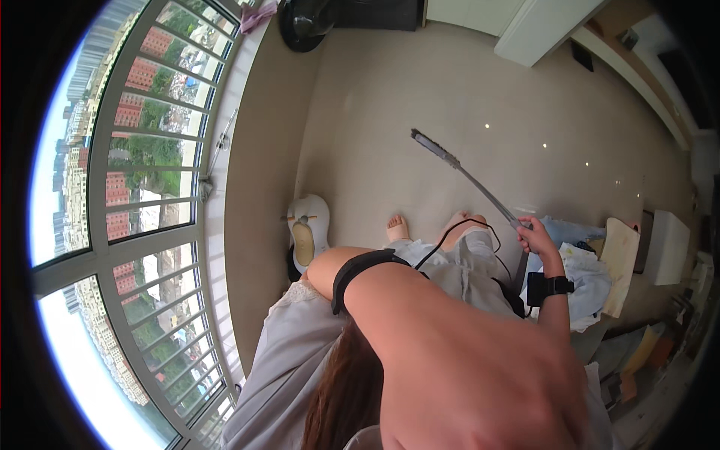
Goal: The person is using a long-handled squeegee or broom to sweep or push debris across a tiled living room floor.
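Observation:
My right hand [536, 238], a dark strapped device on its wrist, is wrapped round the grey handle end of a long-handled brush [486, 189]. The brush slants up and left over the floor, its narrow head [435, 148] edged with dark bristles. Close to the camera, my left hand [495, 397] looms large and blurred at the bottom, and its fingers cannot be made out. A black band [352, 274] circles my left arm, and a thin black cable [450, 240] loops from it across my lap. The left hand appears apart from the brush.
At the left is a railed window [154, 150] with a sill. A white rounded object with a beige oval [309, 225] stands by the low wall. Crumpled clothes [577, 285] lie to my right, near a pale board [621, 262]. A dark rounded object [301, 26] sits far left.

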A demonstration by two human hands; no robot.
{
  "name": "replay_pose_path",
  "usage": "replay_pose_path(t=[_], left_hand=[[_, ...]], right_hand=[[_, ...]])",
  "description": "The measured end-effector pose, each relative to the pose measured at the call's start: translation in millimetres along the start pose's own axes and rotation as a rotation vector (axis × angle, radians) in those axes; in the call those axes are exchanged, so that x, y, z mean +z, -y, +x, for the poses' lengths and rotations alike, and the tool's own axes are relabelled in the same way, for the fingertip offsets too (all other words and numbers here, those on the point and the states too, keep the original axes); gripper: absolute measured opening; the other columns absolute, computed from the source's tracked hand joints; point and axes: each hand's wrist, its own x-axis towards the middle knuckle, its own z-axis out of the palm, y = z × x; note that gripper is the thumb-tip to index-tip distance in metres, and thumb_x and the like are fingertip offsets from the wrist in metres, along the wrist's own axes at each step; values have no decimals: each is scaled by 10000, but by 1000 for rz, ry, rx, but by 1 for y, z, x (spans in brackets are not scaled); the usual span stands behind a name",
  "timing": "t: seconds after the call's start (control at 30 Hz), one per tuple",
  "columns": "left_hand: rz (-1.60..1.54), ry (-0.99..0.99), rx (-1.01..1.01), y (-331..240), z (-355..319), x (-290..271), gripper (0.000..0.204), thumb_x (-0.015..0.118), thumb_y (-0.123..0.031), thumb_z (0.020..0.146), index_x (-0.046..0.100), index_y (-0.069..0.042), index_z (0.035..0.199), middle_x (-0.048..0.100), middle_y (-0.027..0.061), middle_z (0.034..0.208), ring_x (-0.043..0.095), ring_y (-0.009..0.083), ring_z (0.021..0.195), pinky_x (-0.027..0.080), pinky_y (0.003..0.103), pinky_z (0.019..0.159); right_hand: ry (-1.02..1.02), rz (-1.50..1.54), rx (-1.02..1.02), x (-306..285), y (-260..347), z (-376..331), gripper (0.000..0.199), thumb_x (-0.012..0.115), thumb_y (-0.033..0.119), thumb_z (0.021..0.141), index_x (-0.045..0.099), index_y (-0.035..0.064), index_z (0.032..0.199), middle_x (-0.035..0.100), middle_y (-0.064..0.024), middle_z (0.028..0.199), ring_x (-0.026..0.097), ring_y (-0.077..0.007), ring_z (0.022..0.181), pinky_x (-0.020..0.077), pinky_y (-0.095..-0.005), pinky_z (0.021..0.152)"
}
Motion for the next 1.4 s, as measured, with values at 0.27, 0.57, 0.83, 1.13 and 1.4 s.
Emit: replay_pose_path(t=[0.27, 0.57, 0.83, 1.13, 1.4], left_hand=[[-17, 268, -154, 150, 61, -62, 310, 383, -207, 829, 416, -50, 563, 376, 18, 509, 390, 146, 397, 297, 240, 332], [617, 298, -253, 334, 94, -177, 289, 379, -140, 813, 414, -47, 542, 419, 26, 464, 374, 144, 364, 302, 253, 406], [1623, -87, -1027, 398, 13, -346, 105, 404, -60, 791, 492, -13, 821, 479, 79, 625, 427, 148, 521, 357, 244, 494], [1530, -89, -1070, 544, 89, -410, 110, 443, -64, 766, 519, -31, 839, 535, 101, 734, 514, 240, 642, 408, 300, 576], [805, 140, -432, 671, 266, -309, 174, 411, -114, 802, 537, 4, 782, 526, 98, 673, 479, 195, 534, 370, 297, 464]], right_hand=[[1, 21, 3, -124, 60, 87, 300, 487, 107, 748, 389, 109, 1031, 453, -38, 611, 388, -68, 435, 317, -210, 358], [-51, -87, -11, -310, 127, 174, 351, 509, 100, 722, 345, 68, 1031, 457, -38, 566, 395, -82, 404, 322, -225, 343], [-110, -344, -106, -402, 221, 280, 334, 512, 73, 672, 358, 69, 969, 455, -49, 527, 431, -108, 405, 361, -244, 350], [47, -114, 74, -517, 317, 406, 336, 473, 30, 707, 336, 88, 1008, 446, -45, 578, 404, -95, 416, 321, -217, 338], [138, -225, 127, -623, 362, 495, 326, 471, 51, 728, 325, 91, 1017, 442, -55, 590, 398, -98, 417, 335, -215, 340]])
